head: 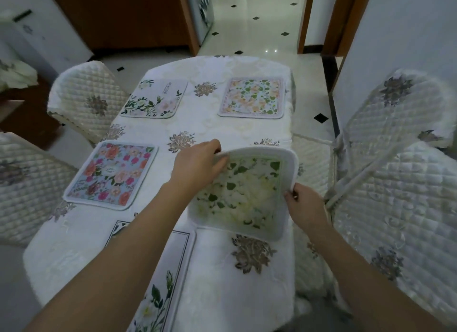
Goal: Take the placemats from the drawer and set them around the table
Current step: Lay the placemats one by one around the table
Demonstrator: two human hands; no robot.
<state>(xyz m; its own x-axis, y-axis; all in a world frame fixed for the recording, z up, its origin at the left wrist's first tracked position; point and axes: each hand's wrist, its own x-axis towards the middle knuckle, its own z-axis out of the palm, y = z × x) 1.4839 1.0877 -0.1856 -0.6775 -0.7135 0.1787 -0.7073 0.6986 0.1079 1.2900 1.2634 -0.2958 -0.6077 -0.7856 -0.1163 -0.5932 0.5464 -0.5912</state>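
Note:
A white placemat with green leaves [244, 195] hangs tilted over the table's right side, its near edge down on the cloth. My left hand [197, 163] pinches its far left corner. My right hand [304, 203] grips its right edge. On the white embroidered tablecloth [222, 282] lie other placemats: a pink-flowered one [111, 174] at the left, a white one with green sprigs [154, 99] at the far left, and an orange-and-green one [252, 96] at the far right. Another white floral mat [158, 282] lies at the near edge, partly under my left forearm.
Quilted white chair covers stand around the table: two at the left [81, 101] [27, 188] and two at the right [400, 109] [395, 220]. A tiled floor [254, 24] and a doorway lie beyond the far end.

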